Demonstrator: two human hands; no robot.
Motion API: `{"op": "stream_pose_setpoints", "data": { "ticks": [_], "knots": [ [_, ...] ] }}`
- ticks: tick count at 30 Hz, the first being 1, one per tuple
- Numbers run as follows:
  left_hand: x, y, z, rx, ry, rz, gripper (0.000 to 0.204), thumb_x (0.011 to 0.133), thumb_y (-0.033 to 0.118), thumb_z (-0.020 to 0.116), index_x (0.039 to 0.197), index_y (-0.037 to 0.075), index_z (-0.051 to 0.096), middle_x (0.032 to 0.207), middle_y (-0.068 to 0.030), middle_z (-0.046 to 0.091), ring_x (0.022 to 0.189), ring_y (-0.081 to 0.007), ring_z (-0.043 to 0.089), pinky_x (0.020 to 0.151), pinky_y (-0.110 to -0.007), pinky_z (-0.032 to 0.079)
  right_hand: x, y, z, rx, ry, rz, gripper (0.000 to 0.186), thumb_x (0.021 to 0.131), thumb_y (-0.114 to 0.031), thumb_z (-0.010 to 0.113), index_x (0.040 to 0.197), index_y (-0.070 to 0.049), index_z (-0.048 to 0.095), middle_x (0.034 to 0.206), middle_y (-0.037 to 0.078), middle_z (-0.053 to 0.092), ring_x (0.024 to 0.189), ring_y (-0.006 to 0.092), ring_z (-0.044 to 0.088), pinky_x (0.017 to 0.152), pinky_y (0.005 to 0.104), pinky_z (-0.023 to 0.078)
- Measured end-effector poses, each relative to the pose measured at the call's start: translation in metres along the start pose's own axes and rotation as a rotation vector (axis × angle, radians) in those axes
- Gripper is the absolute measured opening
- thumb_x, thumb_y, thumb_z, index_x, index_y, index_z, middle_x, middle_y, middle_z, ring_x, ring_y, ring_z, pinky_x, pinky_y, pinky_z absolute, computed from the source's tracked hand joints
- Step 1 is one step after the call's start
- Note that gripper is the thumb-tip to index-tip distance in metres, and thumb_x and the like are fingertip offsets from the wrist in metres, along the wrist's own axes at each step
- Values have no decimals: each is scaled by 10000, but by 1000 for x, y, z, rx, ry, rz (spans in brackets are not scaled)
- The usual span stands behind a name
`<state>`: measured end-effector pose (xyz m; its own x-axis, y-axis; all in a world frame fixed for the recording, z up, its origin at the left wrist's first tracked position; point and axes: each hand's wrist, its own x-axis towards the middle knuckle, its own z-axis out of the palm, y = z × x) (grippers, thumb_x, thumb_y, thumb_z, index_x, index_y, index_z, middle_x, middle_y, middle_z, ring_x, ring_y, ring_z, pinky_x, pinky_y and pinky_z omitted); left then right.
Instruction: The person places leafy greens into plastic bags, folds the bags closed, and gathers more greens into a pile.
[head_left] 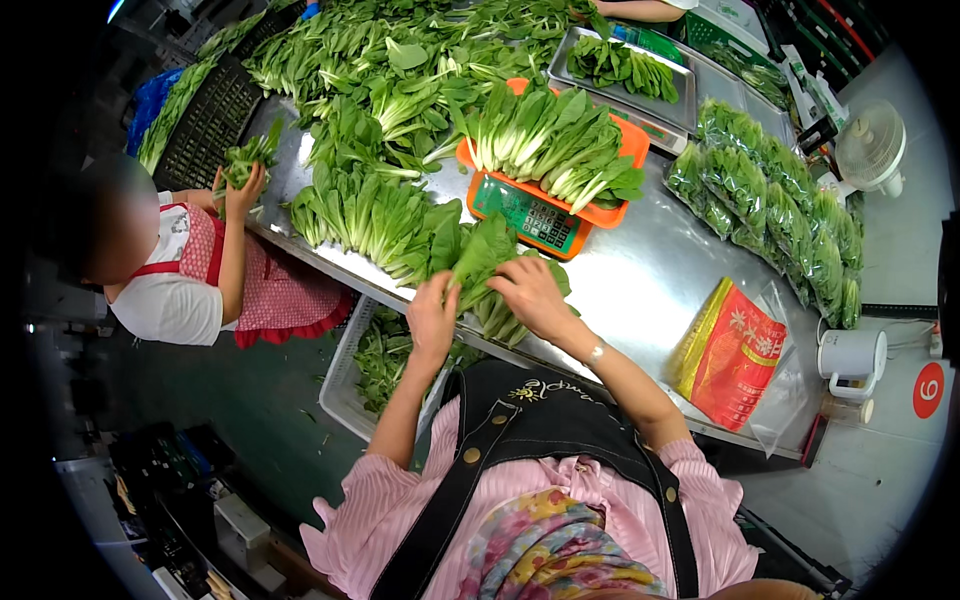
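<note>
At the near edge of the metal table, my left hand (432, 318) and my right hand (535, 297) are closed on leafy greens (483, 250), one on each side of the leaves. The fingertips partly hide where they grip. Just left of them lies a row of greens with pale stems (365, 215). Beyond my hands, a heap of greens with white stems (550, 140) rests on the orange tray (640, 142) of a scale (525, 213) with a green keypad panel.
A red and yellow plastic bag (735, 350) lies at right, near bagged greens (780, 205). A second scale (690, 85) stands at the back. A crate (345, 375) of greens sits below the table edge. At left, a co-worker (190, 260) holds greens.
</note>
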<state>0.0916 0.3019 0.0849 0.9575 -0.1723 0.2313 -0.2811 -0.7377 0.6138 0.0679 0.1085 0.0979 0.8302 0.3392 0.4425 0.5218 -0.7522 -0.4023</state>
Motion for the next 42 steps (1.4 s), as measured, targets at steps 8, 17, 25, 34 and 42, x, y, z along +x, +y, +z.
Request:
{"op": "stream_pose_setpoints", "data": {
  "ticks": [8, 17, 25, 34, 42],
  "knots": [
    [-26, 5, 6, 214, -154, -15, 223, 819, 192, 629, 974, 33, 611, 916, -155, 610, 898, -334, 581, 725, -416, 465, -5, 11, 6, 102, -67, 133, 402, 700, -76, 672, 1086, -67, 559, 1112, 118, 527, 1094, 286, 468, 935, 392, 357],
    [129, 74, 19, -128, 53, 289, 246, 789, 172, 670, 956, 19, 574, 855, -141, 603, 784, -303, 590, 680, -377, 467, -23, 36, -39, 216, 273, 477, 189, 801, -98, 629, 970, -19, 597, 948, 118, 605, 839, 272, 617, 693, 355, 491],
    [192, 101, 67, 49, -16, 332, 394, 681, 85, 728, 981, -16, 492, 976, -220, 548, 933, -394, 536, 779, -451, 444, 7, 58, -70, 234, 395, 491, 148, 821, -103, 618, 935, -9, 618, 876, 118, 622, 687, 243, 629, 613, 316, 489],
    [207, 85, 61, -308, -59, 144, 184, 749, 117, 683, 830, -22, 594, 778, -126, 635, 675, -241, 610, 629, -346, 481, 73, 75, -67, 163, 428, 378, 167, 817, -116, 613, 942, -5, 606, 884, 131, 602, 697, 291, 610, 613, 369, 483],
    [204, 84, 75, -283, -83, 174, 295, 710, 129, 710, 902, -23, 546, 776, -156, 634, 712, -269, 626, 637, -359, 488, 93, 115, -33, 24, 431, 369, 192, 801, -82, 595, 973, 0, 565, 901, 171, 585, 777, 358, 590, 666, 428, 476]
  ]
}}
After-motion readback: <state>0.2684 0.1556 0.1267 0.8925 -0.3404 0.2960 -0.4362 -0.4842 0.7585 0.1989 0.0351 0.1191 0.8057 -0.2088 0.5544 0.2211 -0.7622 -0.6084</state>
